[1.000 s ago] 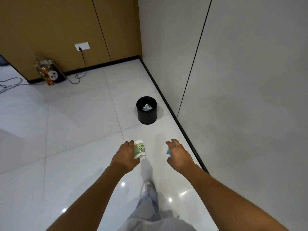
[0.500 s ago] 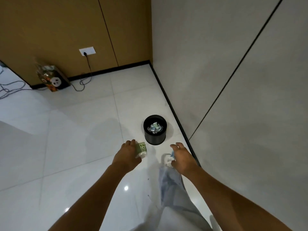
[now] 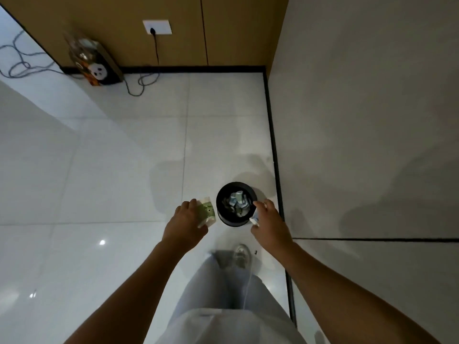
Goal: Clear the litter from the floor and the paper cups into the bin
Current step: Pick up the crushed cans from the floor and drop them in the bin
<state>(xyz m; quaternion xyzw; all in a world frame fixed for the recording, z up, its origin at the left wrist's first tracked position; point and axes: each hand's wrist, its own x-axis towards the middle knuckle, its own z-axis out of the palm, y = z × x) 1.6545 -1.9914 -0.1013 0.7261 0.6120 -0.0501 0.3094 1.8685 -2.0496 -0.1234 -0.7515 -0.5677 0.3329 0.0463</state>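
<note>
A white paper cup printed with a green cartoon figure (image 3: pixel 207 213) sits in your left hand (image 3: pixel 186 225), held on its side just left of the small round black bin (image 3: pixel 234 220). Your fingers (image 3: pixel 188 204) curl around its wall from behind, with the thumb at the near end. Your right hand (image 3: pixel 269 219) hovers at the bin's right rim, pinching a small white and blue piece of litter (image 3: pixel 255 218); what it is cannot be made out. The bin stands on the glossy white tiled floor (image 3: pixel 99 170) beside the dark skirting of the grey wall (image 3: pixel 360 120) and already holds crumpled scraps.

The cup is likely very light and thin-walled, so it should crush under a hard squeeze. Hold it gently around the middle, or by the stiffer rolled rim. The litter probably weighs almost nothing and may drift, so release it low over the opening.
</note>
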